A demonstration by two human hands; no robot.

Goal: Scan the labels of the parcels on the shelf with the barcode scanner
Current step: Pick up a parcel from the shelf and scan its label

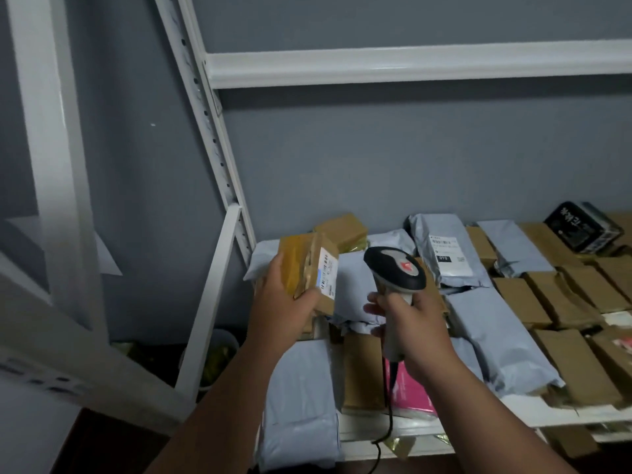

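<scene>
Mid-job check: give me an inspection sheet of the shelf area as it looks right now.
Surface: white shelf, almost fully covered by parcels.
Job's things: small cardboard parcel lifted off the shelf, its label turned toward the barcode scanner; grey mailer with label lies at the back.
Clutter: black box at far right; pink package under the scanner hand.
Grips: left hand holds the parcel; right hand holds the scanner's handle.
Cables: black scanner cable hangs over the shelf's front edge.
Surroundings: grey wall, white rack upright.
</scene>
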